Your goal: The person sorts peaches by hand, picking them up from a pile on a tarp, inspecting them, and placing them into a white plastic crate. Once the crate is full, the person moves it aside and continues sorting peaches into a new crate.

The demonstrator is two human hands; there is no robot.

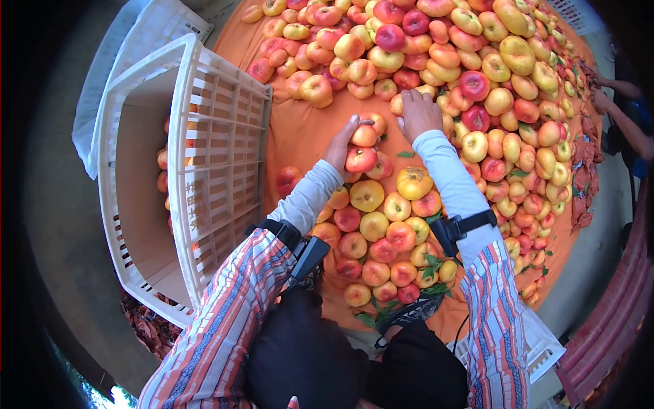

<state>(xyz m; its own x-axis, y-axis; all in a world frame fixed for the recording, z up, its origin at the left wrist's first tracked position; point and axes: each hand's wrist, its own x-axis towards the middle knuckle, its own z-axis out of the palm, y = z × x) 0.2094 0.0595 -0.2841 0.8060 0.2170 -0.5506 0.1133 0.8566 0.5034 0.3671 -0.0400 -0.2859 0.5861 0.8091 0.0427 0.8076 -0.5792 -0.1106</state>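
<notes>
Flat red-and-yellow peaches [375, 273] lie in a large heap on an orange cloth [300, 129]. My left hand [340, 145], left of centre, is wrapped around peaches [362, 158], with others touching beside and below them. My right hand [420, 116] reaches to the edge of the upper heap, its fingers curled over a yellowish peach [397, 104] that shows at the fingertips. Between my forearms a smaller group of peaches with green leaves lies near my knees.
On the left stands a white slatted crate [225, 160] with some peaches inside, beside a plastic-lined crate [153, 31]. Another white crate [541, 344] sits at lower right. A co-worker's arms [623, 116] reach in from the right edge, near reddish wrappers [584, 174].
</notes>
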